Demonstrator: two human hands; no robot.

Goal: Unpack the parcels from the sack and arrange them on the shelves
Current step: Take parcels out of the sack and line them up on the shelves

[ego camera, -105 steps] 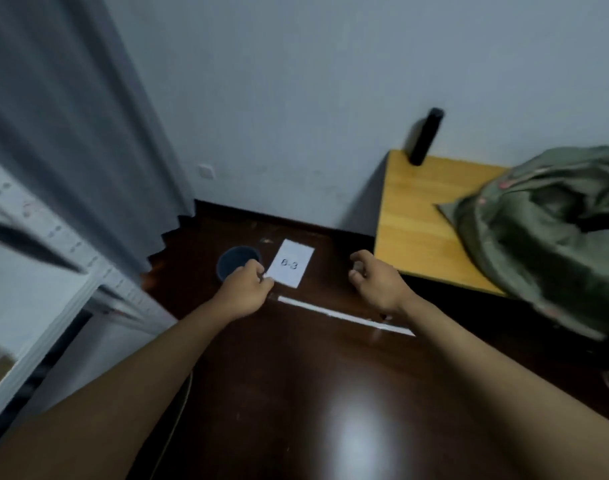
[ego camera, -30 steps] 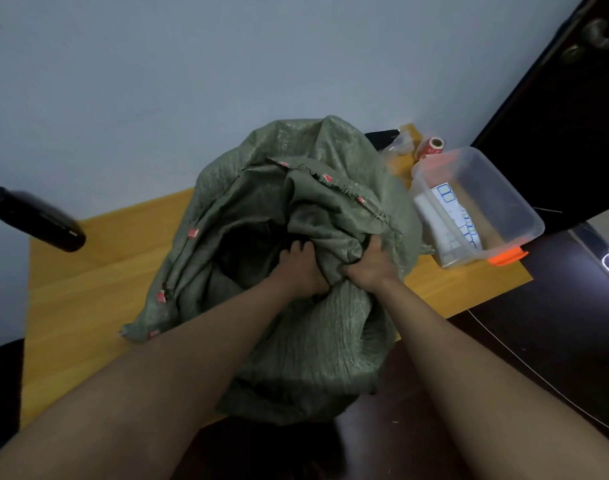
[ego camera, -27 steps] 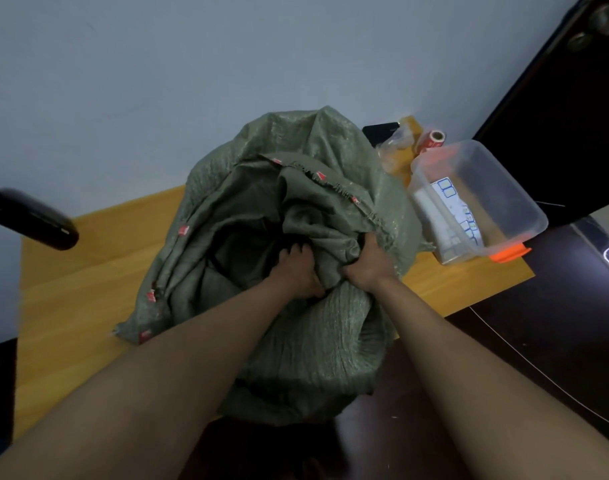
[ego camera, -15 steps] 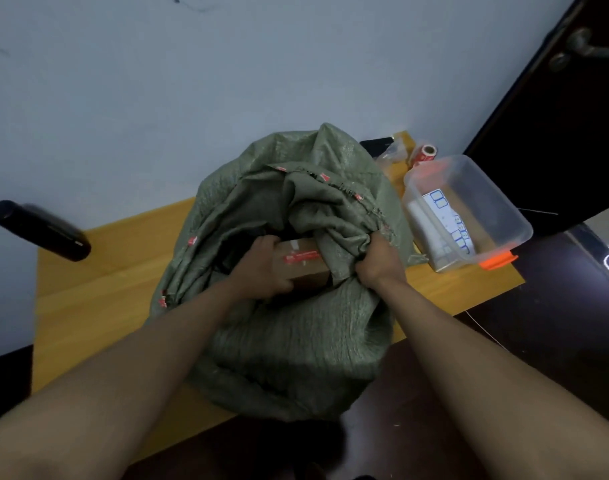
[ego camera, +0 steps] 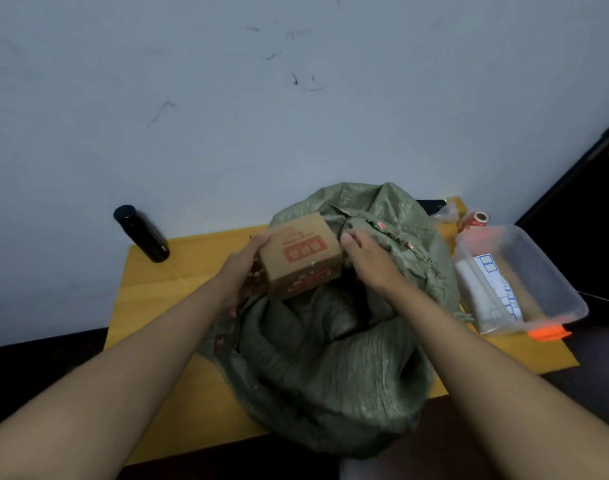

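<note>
- Head view: a small brown cardboard parcel [ego camera: 301, 255] with red printing, too blurred to read, is held above the mouth of the crumpled green woven sack [ego camera: 334, 362] at the table's [ego camera: 164, 306] far-middle; its long axis runs left-right, tilted.
- Left hand [ego camera: 242, 271], arm extended, has its grip around the parcel's left end.
- Right hand [ego camera: 367, 261] has a released grip, fingers relaxed, thumb near the parcel's right end.

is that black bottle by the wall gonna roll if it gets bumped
Probably. The black bottle is a smooth cylinder that seems to lean against the wall on the wooden table, so a nudge could topple and roll it. It looks rigid.
</note>
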